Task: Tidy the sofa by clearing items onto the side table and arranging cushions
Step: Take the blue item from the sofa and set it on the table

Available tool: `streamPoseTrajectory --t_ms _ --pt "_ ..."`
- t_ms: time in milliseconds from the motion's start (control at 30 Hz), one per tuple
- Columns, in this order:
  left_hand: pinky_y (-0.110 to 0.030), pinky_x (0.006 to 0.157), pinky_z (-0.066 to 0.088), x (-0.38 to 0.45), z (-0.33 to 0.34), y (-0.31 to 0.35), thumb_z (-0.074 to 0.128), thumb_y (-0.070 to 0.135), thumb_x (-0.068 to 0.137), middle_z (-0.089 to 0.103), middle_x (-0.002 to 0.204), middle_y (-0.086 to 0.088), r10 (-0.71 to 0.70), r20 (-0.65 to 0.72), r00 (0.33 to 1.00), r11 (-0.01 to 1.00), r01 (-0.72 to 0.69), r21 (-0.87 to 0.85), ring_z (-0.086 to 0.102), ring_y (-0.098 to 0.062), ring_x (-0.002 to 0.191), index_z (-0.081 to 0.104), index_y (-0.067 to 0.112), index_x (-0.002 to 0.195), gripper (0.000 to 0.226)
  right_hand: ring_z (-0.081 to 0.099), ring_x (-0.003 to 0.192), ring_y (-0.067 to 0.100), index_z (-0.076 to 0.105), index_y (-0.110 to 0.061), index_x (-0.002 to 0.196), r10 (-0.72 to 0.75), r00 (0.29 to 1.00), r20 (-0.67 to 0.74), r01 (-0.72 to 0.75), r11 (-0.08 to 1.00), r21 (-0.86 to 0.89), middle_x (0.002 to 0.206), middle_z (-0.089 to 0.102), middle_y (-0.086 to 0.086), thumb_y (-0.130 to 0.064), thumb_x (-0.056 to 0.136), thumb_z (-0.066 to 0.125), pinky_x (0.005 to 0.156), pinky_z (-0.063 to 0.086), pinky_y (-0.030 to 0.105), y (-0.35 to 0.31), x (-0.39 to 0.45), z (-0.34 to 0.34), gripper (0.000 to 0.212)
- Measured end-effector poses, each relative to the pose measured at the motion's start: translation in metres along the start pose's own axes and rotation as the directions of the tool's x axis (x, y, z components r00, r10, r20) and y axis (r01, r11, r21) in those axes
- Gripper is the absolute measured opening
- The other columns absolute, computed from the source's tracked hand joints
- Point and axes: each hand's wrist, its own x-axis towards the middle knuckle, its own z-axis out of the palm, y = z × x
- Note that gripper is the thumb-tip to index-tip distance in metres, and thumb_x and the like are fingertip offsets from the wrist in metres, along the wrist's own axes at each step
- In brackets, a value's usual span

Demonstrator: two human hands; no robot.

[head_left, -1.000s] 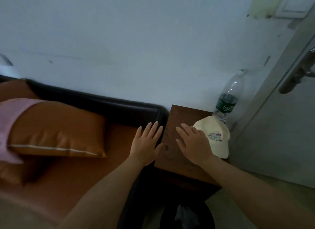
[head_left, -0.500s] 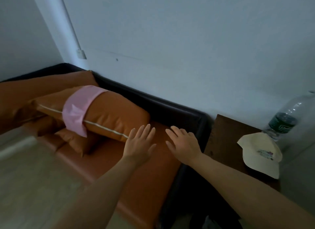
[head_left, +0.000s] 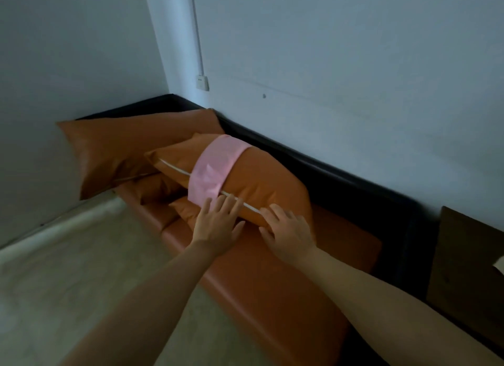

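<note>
Now left hand (head_left: 218, 224) and right hand (head_left: 289, 233), fingers straight, reach the cushion (head_left: 261, 180) wrapped by pink cloth (head_left: 215, 169).

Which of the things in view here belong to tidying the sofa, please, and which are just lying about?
Part of the job: left hand, right hand, front cushion, pink cloth draped over it, back cushion, sofa, side table.

Just there: wall socket, floor.

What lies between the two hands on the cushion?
In the head view, between the left hand and right hand: only the orange cushion and its white piping.
</note>
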Motion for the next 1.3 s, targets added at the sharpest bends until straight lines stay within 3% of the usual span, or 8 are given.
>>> streamPoseTrajectory --t_ms 267,700,933,1100,1300 --pt "-0.044 0.112 0.026 0.027 0.021 -0.078 0.036 0.051 0.097 0.034 0.150 -0.003 -0.072 0.077 0.994 0.996 0.068 0.049 0.034 -0.023 0.136 0.027 0.018 0.148 0.061 0.047 0.122 0.025 0.029 -0.026 0.145 -0.079 0.997 0.018 0.080 0.997 -0.010 0.149 0.033 0.001 -0.045 0.099 0.031 0.091 0.044 0.043 -0.047 0.089 0.010 0.050" --pt "-0.044 0.116 0.020 0.158 0.063 -0.208 0.031 0.052 0.099 0.023 0.156 -0.004 -0.054 0.119 0.991 0.996 0.045 0.080 0.023 -0.024 0.142 0.019 0.024 0.149 0.059 0.051 0.120 0.026 0.030 -0.020 0.147 -0.128 0.992 0.006 0.128 0.990 -0.058 0.149 0.037 0.006 -0.044 0.101 0.031 0.085 0.046 0.038 -0.074 0.278 0.057 0.052" --pt "-0.044 0.118 0.017 0.216 0.083 -0.270 0.032 0.051 0.100 0.019 0.158 -0.005 -0.016 0.124 0.992 0.999 0.011 0.040 0.019 -0.024 0.144 0.015 0.023 0.151 0.061 0.064 0.089 0.029 0.054 -0.013 0.129 -0.117 0.993 -0.034 0.114 0.990 -0.079 0.127 0.059 0.011 -0.038 0.095 0.051 0.062 0.050 0.037 -0.082 0.362 0.080 0.043" --pt "-0.044 0.118 0.017 0.261 0.105 -0.326 0.032 0.051 0.100 0.023 0.156 -0.004 0.052 0.117 0.992 0.999 -0.053 0.005 0.021 -0.023 0.143 0.019 0.023 0.149 0.057 0.066 0.089 0.027 0.056 -0.016 0.124 -0.045 0.997 -0.056 0.041 0.996 -0.075 0.125 0.061 0.011 -0.038 0.093 0.055 0.060 0.052 0.036 -0.103 0.415 0.095 0.039" --pt "-0.043 0.117 0.016 0.307 0.122 -0.387 0.031 0.051 0.099 0.023 0.156 -0.004 0.130 0.099 0.987 0.991 -0.129 -0.017 0.021 -0.023 0.143 0.018 0.024 0.150 0.059 0.068 0.082 0.032 0.064 -0.012 0.115 0.094 0.992 -0.088 -0.100 0.992 -0.076 0.113 0.066 0.014 -0.031 0.074 0.078 0.057 0.052 0.037 -0.133 0.472 0.099 0.048"
